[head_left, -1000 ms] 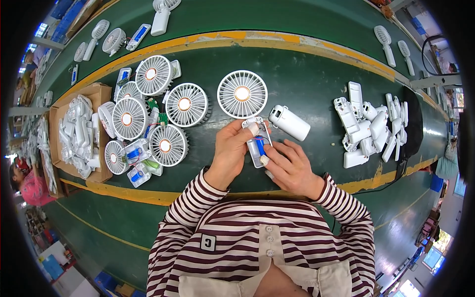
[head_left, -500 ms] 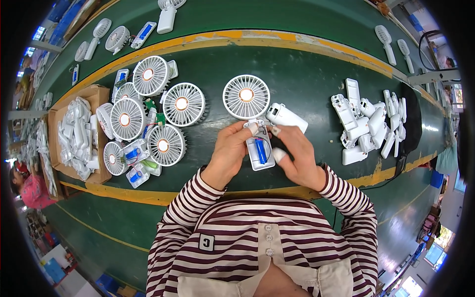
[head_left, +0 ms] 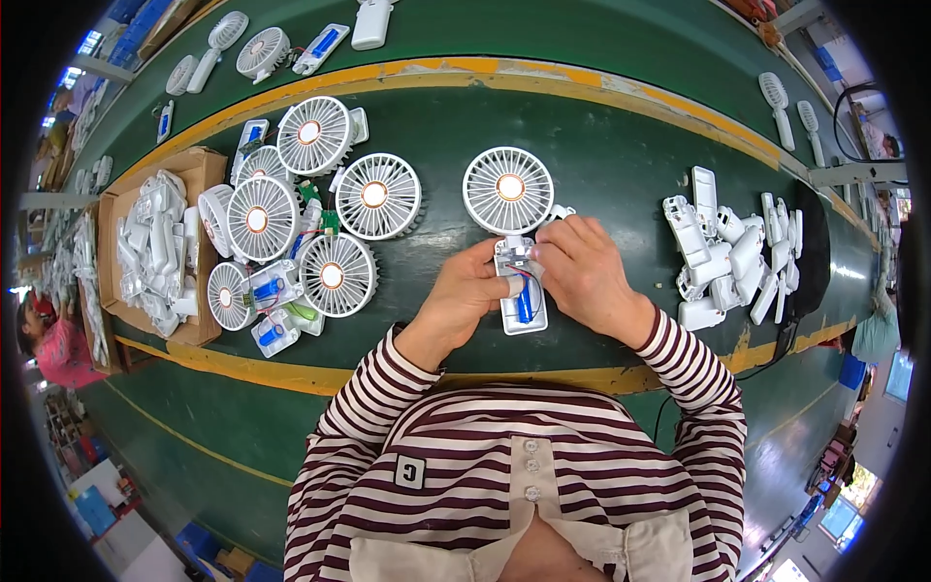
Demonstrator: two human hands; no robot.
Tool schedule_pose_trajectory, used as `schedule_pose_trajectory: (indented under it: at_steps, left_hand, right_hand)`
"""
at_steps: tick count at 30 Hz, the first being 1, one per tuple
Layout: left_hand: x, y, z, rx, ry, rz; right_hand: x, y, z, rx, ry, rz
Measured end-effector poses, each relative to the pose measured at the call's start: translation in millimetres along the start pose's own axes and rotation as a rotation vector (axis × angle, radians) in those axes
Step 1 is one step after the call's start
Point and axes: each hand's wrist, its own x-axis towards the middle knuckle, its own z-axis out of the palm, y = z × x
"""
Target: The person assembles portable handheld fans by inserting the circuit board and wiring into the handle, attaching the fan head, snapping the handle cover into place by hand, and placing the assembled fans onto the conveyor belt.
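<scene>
A white handheld fan lies in front of me, its round head pointing away and its opened handle shell toward me. Inside the shell sits a blue battery with thin wires. My left hand grips the shell from the left, thumb laid over it just above the battery. My right hand has its thumb and fingers pinched together at the handle's upper right, by the fan's neck; whatever is between the fingertips is hidden. Behind those fingers, a white handle cover is mostly covered.
Several fans with wired handles cluster at left, beside a cardboard box of white plastic parts. White handle shells are heaped at right near a black object. Beyond a yellow-edged ledge, more fans lie on a green surface.
My right hand has moved up toward the fan's neck and now hides most of the handle cover. My left thumb has slid down the shell toward the battery. The view has shifted slightly.
</scene>
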Motion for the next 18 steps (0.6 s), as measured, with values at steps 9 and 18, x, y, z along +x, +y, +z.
schedule_pose_trajectory:
  at_steps: [9, 18]
  left_hand:
    - [3.7, -5.2, -3.5, 0.035, -0.003, 0.024]
    - [3.9, 0.1, -4.1, 0.025, -0.013, -0.024]
  right_hand:
    - [1.7, 0.7, 5.2, -0.117, -0.088, -0.095]
    - [-3.2, 2.1, 4.6, -0.07, -0.069, -0.042]
